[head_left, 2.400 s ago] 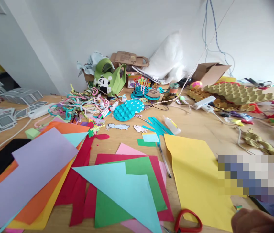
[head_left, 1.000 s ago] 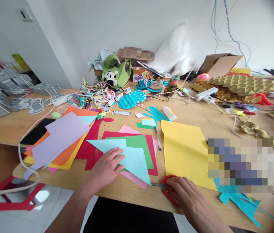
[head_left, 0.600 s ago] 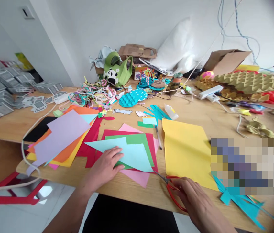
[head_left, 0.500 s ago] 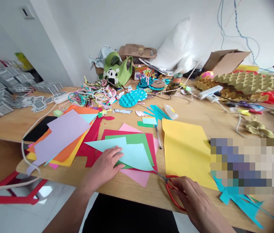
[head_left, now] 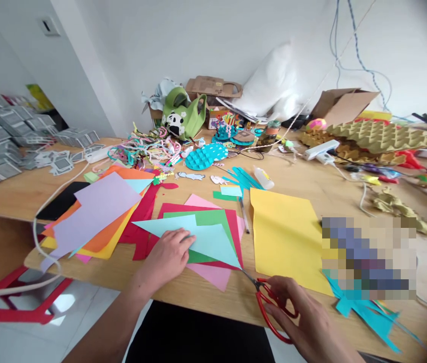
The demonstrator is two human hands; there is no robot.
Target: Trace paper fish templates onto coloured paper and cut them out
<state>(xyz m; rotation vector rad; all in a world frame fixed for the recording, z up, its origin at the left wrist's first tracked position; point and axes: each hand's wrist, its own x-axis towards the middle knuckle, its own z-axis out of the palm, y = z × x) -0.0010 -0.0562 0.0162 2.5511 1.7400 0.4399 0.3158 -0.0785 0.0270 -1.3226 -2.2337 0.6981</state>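
My left hand (head_left: pixel 170 254) lies on the light blue paper (head_left: pixel 213 241), its fingers pressed together near the left part of the sheet. Beneath that paper are green (head_left: pixel 219 218), red (head_left: pixel 198 206) and pink (head_left: pixel 213 276) sheets. My right hand (head_left: pixel 300 307) grips red-handled scissors (head_left: pixel 260 290) by the handles. Their tips point left and touch or nearly touch the light blue paper's lower right corner. A yellow sheet (head_left: pixel 289 234) lies just behind and to the right of the scissors.
Purple (head_left: pixel 100 212) and orange papers are piled at left, crossed by a white cable. A pen (head_left: pixel 245 216), a glue bottle (head_left: pixel 263 178) and blue strips lie behind. Farther back are a green panda bag (head_left: pixel 185 116), egg cartons (head_left: pixel 379 136) and a power strip (head_left: pixel 322 149).
The scissors' handles have spread wider and dropped slightly, with my right hand lower. My left fingers have drawn together on the light blue paper. The view has shifted slightly.
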